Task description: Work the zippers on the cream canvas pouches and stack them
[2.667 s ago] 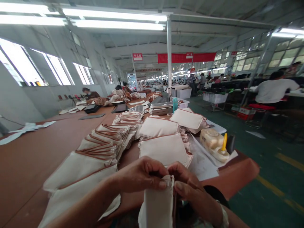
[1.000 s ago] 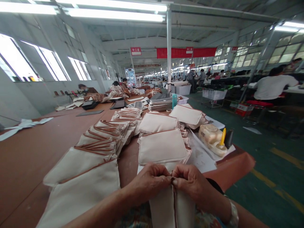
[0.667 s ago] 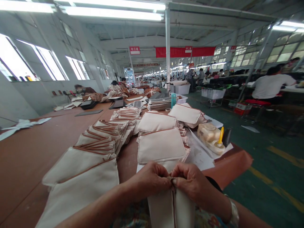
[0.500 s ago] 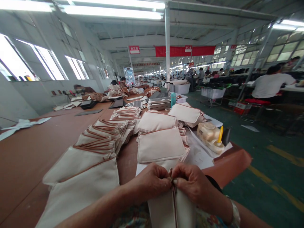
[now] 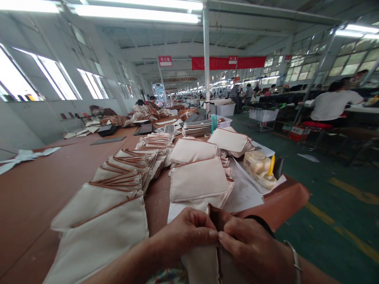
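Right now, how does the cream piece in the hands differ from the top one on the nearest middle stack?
Hold: the held piece is pinched by the left hand and right hand; the stack piece has no hand on it.
Edge: the held piece's brown edge runs toward the wearer; the stack piece's lies along its far side.
Shared: cream faces, brown edging.

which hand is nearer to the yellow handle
Right. The right hand is below and left of the yellow handle in the picture; the left hand is also below it, but farther left.
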Available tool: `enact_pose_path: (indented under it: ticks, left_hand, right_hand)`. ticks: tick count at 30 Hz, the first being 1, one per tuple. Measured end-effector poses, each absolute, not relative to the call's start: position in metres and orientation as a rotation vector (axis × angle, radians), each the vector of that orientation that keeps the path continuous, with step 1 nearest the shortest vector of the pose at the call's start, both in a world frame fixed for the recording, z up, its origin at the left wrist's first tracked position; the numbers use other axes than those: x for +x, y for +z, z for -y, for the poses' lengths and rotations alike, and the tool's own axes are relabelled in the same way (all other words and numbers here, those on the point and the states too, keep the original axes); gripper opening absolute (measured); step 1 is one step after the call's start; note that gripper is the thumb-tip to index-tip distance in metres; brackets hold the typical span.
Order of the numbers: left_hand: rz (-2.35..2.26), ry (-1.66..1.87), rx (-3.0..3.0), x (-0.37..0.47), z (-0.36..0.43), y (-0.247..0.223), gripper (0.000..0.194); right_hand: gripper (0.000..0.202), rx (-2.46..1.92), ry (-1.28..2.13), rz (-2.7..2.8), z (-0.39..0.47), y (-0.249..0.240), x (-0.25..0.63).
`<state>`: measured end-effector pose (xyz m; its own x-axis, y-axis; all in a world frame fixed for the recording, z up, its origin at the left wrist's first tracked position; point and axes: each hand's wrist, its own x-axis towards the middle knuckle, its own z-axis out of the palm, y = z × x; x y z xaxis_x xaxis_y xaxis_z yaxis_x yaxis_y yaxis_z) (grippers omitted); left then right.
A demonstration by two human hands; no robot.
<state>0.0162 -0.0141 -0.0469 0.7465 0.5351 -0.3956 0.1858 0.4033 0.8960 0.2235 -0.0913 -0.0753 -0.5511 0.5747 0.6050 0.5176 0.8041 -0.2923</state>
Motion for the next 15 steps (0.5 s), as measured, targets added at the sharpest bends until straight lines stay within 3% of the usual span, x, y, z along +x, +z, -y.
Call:
enact_pose_path:
  ticks: [3, 6, 9, 12, 15]
  left_hand:
    - [-0.664, 0.238, 1.265, 0.012, 0.013, -0.043, 0.041]
    - [-0.595, 0.228, 1.405, 0.009, 0.01, -0.034, 0.04]
    - [-0.531, 0.232, 1.524, 0.009, 0.008, -0.026, 0.038]
    - [-0.513, 0.235, 1.576, 0.01, 0.007, -0.024, 0.037]
    - [-0.53, 0.255, 1.601, 0.011, 0.009, -0.029, 0.038]
  right_hand:
    - [0.012, -0.895, 0.431, 1.981, 0.1, -0.074, 0.221]
    - [0.032, -1.082, 0.961, 1.531, 0.098, -0.066, 0.217]
    - [0.044, -1.088, 1.29, 1.501, 0.09, -0.051, 0.219]
    - [0.042, -1.04, 1.312, 1.718, 0.084, -0.04, 0.223]
    - [0.031, -1.055, 1.03, 1.911, 0.085, -0.044, 0.224]
